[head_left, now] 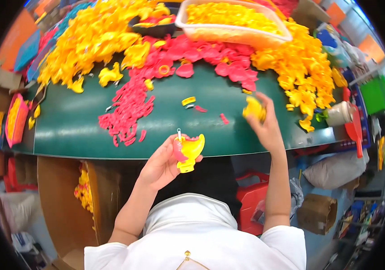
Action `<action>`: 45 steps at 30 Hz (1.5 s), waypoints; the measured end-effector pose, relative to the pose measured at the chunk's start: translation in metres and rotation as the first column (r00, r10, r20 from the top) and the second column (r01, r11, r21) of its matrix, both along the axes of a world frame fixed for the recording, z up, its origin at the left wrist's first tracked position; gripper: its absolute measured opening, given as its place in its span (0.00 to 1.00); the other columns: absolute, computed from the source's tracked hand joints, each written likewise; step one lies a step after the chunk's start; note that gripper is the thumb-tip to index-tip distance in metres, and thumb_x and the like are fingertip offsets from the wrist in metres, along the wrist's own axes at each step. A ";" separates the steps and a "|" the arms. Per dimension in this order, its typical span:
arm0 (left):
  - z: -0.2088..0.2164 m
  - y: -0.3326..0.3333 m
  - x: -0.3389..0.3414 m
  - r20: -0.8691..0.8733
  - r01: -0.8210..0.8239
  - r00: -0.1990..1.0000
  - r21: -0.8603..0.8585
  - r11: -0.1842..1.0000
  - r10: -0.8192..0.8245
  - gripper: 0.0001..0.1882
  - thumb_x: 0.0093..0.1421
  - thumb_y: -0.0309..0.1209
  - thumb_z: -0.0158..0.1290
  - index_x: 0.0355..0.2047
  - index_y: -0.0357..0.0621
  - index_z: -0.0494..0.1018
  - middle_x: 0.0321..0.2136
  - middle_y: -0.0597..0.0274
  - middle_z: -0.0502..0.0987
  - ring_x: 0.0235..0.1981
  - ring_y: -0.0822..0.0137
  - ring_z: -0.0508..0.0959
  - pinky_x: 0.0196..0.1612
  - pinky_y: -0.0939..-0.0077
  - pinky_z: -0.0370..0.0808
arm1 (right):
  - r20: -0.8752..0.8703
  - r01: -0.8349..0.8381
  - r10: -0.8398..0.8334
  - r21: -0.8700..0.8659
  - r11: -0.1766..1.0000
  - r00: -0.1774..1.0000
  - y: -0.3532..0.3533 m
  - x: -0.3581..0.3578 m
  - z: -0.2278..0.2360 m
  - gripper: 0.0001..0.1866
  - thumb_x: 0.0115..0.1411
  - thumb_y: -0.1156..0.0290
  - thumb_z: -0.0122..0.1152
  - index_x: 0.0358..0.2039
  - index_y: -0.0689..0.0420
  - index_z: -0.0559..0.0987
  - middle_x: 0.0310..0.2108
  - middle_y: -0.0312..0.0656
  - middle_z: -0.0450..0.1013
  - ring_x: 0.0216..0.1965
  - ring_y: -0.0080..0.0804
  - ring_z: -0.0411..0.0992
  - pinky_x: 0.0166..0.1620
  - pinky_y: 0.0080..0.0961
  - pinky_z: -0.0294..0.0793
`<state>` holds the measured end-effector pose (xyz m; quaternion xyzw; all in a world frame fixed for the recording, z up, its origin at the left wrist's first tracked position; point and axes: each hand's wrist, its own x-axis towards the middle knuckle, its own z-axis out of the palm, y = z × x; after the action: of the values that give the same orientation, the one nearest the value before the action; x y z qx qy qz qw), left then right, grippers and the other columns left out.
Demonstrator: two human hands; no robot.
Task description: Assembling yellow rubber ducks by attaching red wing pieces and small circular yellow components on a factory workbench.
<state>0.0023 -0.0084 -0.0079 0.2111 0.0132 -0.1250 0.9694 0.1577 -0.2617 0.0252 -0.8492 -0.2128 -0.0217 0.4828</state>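
Over the table's near edge, my left hand (158,164) is closed on a yellow plastic toy half (193,147). Pink parts are fitted in that half, and a small metal spring (179,134) sticks up at its top. Farther out to the right, my right hand (270,128) grips a second yellow plastic piece (254,108) between thumb and fingers, just above the tabletop; its exact shape is blurred. Between the hands lie a yellow ring (188,101), a small metal part and small pink strips (224,119).
Yellow shells heap at the left (89,40) and right (305,67) of the green table (66,130). Pink rounded pieces (183,54) and a pile of pink strips (127,110) lie between. A white tub (237,36) stands behind; a cardboard box (62,202) is below left.
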 end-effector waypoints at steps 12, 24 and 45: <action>-0.001 0.014 -0.012 0.078 -0.213 0.976 0.146 0.966 0.204 0.40 0.53 0.25 0.63 0.63 0.38 0.55 0.57 0.56 0.65 0.55 0.62 0.71 0.57 0.63 0.71 | 0.186 0.095 -0.029 -0.356 0.930 0.982 0.014 -0.049 -0.022 0.30 0.61 0.68 0.58 0.63 0.61 0.63 0.50 0.45 0.63 0.51 0.38 0.63 0.56 0.32 0.61; 0.013 0.019 -0.022 0.150 -0.308 0.951 0.473 0.826 0.269 0.46 0.43 0.18 0.66 0.63 0.38 0.58 0.62 0.52 0.62 0.58 0.61 0.68 0.59 0.66 0.70 | -0.171 -0.367 0.426 0.294 0.883 0.888 0.104 -0.100 0.001 0.22 0.60 0.71 0.58 0.55 0.62 0.72 0.39 0.43 0.70 0.42 0.30 0.70 0.48 0.24 0.69; 0.011 0.027 -0.047 0.253 -0.579 0.790 0.607 0.544 0.559 0.30 0.48 0.22 0.67 0.51 0.43 0.67 0.49 0.60 0.70 0.51 0.69 0.72 0.54 0.70 0.73 | -0.057 -0.427 0.458 0.272 0.862 0.887 0.142 -0.120 -0.004 0.18 0.65 0.68 0.53 0.53 0.63 0.73 0.52 0.46 0.68 0.55 0.33 0.67 0.54 0.27 0.68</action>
<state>-0.0451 0.0190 0.0030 0.5229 0.1099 0.2120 0.8182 0.0373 -0.1199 0.0208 -0.7088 -0.3683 0.1137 0.5907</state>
